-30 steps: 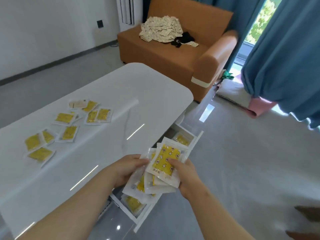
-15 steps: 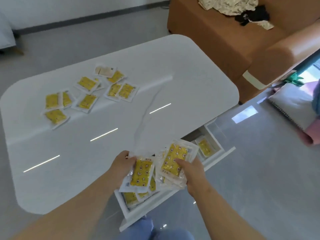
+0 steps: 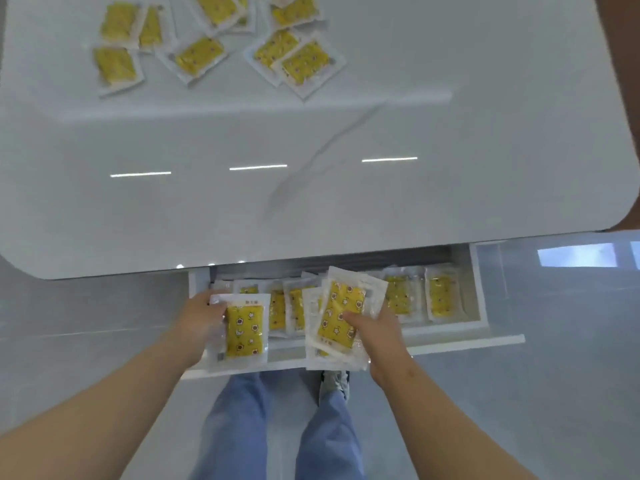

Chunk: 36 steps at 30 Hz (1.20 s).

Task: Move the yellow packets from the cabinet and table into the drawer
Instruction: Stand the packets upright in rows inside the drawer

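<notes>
A white drawer [image 3: 481,282] stands pulled out from under the white table [image 3: 311,185], with several yellow packets [image 3: 440,297] lying in a row inside it. My left hand [image 3: 199,320] grips one yellow packet [image 3: 243,332] over the drawer's left end. My right hand [image 3: 379,332] holds a small stack of yellow packets [image 3: 341,315] over the drawer's middle, thumb pressed on the top one. Several more yellow packets [image 3: 298,62] lie scattered at the table's far left.
My legs in blue jeans [image 3: 242,420] and a shoe [image 3: 334,381] stand just in front of the drawer on the grey glossy floor [image 3: 554,393]. The table's rounded corner [image 3: 623,202] is at the right.
The view has tipped down to look straight over the drawer. My hands have drawn apart, the left with one packet, the right with the stack, both lower over the drawer.
</notes>
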Each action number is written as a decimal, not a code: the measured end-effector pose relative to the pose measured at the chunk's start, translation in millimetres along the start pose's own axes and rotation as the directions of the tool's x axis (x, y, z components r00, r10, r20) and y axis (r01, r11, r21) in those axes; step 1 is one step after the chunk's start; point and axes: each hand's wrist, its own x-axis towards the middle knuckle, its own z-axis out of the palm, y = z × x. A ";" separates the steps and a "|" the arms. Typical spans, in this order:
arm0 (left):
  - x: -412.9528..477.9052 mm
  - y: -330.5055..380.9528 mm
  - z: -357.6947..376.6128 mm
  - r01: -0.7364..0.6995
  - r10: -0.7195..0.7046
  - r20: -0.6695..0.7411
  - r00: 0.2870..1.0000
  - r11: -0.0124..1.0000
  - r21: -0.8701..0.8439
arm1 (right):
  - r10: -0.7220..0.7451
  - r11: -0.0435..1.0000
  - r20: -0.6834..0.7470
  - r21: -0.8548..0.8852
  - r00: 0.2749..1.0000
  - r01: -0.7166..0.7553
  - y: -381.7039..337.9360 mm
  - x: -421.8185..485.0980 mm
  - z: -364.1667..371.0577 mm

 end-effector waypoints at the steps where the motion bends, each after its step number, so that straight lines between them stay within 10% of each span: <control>1: 5.9 -7.8 5.1 0.015 -0.015 -0.028 0.999 1.000 -0.008 | 0.005 1.000 0.006 -0.016 1.000 -0.005 6.3 9.4 -4.2; 8: 49.8 -27.1 23.6 -0.115 0.157 -0.268 0.951 0.979 0.167 | 0.029 0.999 0.037 -0.031 0.999 -0.027 34.3 70.0 11.4; 17: 128.2 -44.8 29.4 -0.135 0.226 -0.203 0.953 0.913 0.385 | 0.066 0.992 0.153 -0.115 0.986 -0.049 64.1 120.4 77.3; 27: 122.9 -70.9 24.3 -0.355 0.483 0.141 0.864 0.386 0.852 | 0.083 0.986 0.132 -0.157 0.988 -0.061 73.7 122.7 97.5; 29: 116.4 -70.1 30.8 -0.481 0.605 0.144 0.783 0.444 0.756 | 0.098 0.987 0.130 -0.137 0.987 -0.080 72.3 121.4 102.4; 31: 107.9 -61.9 37.8 -0.544 0.508 0.196 0.839 0.773 0.326 | 0.118 0.990 0.161 -0.098 0.980 -0.103 71.7 121.2 102.4; 33: 101.6 -54.1 42.0 -0.267 0.285 0.351 0.892 0.958 -0.102 | 0.132 0.990 0.212 -0.073 0.968 -0.119 71.1 119.8 100.4; 36: 102.4 -53.2 42.2 -0.137 0.206 0.304 0.930 0.962 -0.234 | 0.114 0.979 0.199 -0.190 0.973 -0.076 69.0 114.8 95.8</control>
